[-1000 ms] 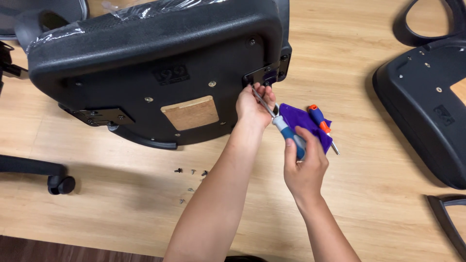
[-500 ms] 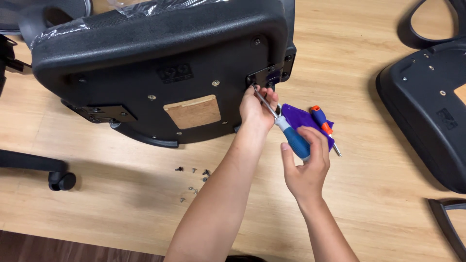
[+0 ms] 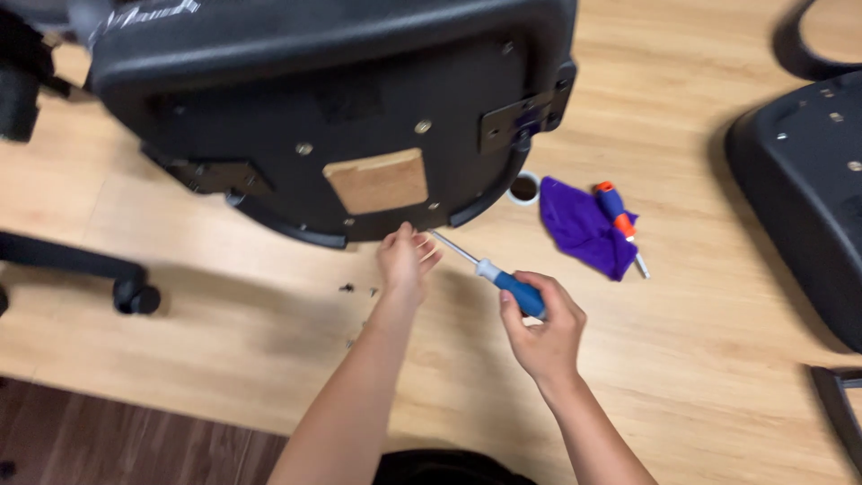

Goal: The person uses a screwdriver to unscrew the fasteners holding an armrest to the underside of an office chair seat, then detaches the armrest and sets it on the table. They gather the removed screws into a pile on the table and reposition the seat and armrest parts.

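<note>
A black chair seat [image 3: 296,81] lies with its underside toward me, showing a bare wooden patch [image 3: 377,180] and a metal bracket [image 3: 525,117] at its right edge. My left hand [image 3: 406,265] hovers just below the seat's lower rim, fingers loosely apart, fingertips close to the metal tip of a screwdriver. My right hand [image 3: 543,332] grips the blue handle of that screwdriver [image 3: 498,278], whose shaft points up-left toward the left hand. Nothing shows inside the left hand.
On the wooden floor lie a purple cloth [image 3: 584,233] with an orange-and-blue screwdriver [image 3: 616,211] on it and a small white ring-shaped cup [image 3: 523,187]. A few small screws [image 3: 359,289] lie left of my arm. A caster leg [image 3: 135,296] is left; another black chair part [image 3: 808,198] is right.
Both hands have drawn down and away from the bracket at the seat's right edge. The screwdriver tip has left the bracket and now points at the seat's lower rim.
</note>
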